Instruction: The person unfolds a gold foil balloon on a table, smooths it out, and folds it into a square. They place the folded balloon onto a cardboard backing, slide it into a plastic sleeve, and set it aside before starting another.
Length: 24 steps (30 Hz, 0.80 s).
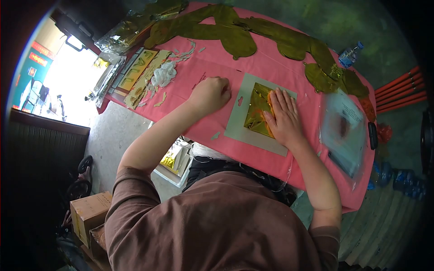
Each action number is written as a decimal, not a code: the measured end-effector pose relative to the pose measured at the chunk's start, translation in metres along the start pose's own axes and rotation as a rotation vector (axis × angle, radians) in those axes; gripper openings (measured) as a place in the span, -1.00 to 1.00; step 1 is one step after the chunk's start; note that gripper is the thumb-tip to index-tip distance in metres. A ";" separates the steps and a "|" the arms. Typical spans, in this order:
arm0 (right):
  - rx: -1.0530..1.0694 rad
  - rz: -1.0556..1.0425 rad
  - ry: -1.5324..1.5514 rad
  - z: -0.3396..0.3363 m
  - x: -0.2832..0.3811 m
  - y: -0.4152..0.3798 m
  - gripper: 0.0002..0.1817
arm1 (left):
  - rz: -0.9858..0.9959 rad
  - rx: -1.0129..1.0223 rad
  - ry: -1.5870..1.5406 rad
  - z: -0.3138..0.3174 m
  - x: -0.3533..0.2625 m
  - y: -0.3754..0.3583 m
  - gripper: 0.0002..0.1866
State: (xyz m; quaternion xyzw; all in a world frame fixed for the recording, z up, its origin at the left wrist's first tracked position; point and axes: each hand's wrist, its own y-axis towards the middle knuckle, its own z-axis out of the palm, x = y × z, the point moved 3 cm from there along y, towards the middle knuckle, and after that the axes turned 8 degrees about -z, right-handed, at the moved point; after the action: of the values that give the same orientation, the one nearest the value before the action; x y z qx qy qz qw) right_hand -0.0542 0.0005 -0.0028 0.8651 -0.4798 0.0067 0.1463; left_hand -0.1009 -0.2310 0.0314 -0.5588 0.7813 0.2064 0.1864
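Note:
A folded sheet of shiny gold foil lies on a grey-beige card with a cut-out hanging hole, on the pink tablecloth. My right hand rests flat on the foil's right side, fingers stretched out. To the left of the card, my left hand is closed on the pink cloth; whatever it may hold is hidden. Small cut scraps and a crumpled white bundle lie further left.
Flat gold foil shapes line the table's far edge. A plastic bottle stands at the far right corner, with clear plastic packets nearer. Printed packs lie left. A cardboard box is on the floor.

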 end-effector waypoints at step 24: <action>0.016 0.012 0.008 0.000 0.000 0.000 -0.34 | 0.019 0.022 0.133 0.002 -0.034 -0.017 -0.82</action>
State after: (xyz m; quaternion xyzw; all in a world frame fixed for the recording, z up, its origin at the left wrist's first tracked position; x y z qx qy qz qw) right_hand -0.0543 0.0009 -0.0027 0.8633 -0.4844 0.0147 0.1413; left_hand -0.0748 -0.2079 0.0453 -0.5619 0.7992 0.1623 0.1384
